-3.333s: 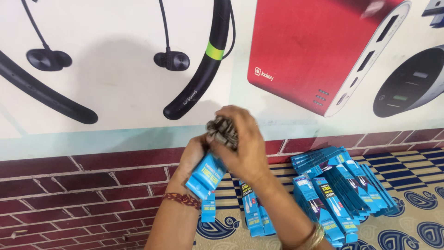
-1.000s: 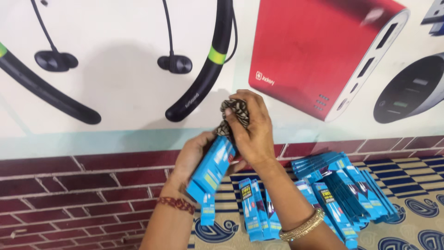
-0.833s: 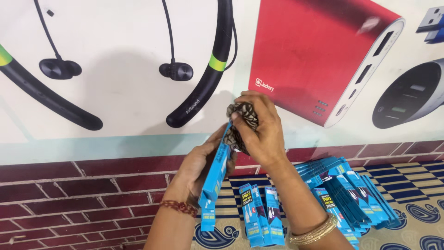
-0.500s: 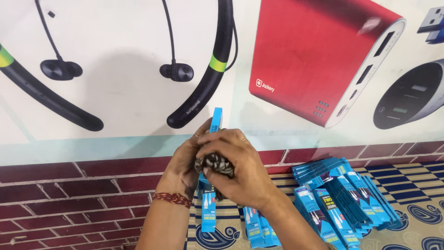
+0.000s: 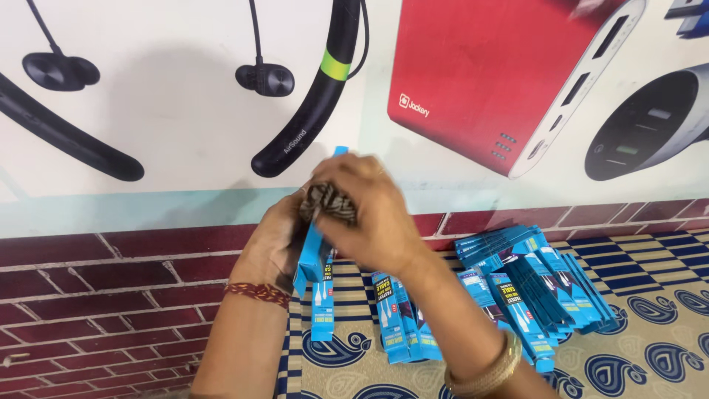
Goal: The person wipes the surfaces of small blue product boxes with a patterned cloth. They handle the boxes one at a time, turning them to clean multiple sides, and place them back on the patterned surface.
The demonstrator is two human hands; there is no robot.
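While both hands meet in front of the wall poster, the figure reads as follows.

Left hand (image 5: 277,244): fingers curled shut around a slim blue packet (image 5: 316,255), gripping its middle from the left side; a red thread band sits at the wrist.
Right hand (image 5: 369,214): fingers closed together over a coiled dark braided cable (image 5: 329,205), pressing it against the upper part of the blue packet, just right of the left fingertips.
Position of packet: held in the air between the 2 hands, above the patterned mat (image 5: 650,340), its top tip showing above the right fingers.
Long axis: near upright, leaning slightly; top end points up toward the poster, bottom end points down toward the mat.
Cable: bunched into a tight coil, its ends hidden under the right fingers.
Technique, as a judgement: keep the left grip firm and low on the packet so the mouth stays steady; keep the coil compact under the right fingertips; align the coil with the packet's long axis before pushing.
Nearby: a row of blue packets (image 5: 402,318) lies below the right wrist; a fanned pile of packets (image 5: 539,281) lies well right of the fingers.
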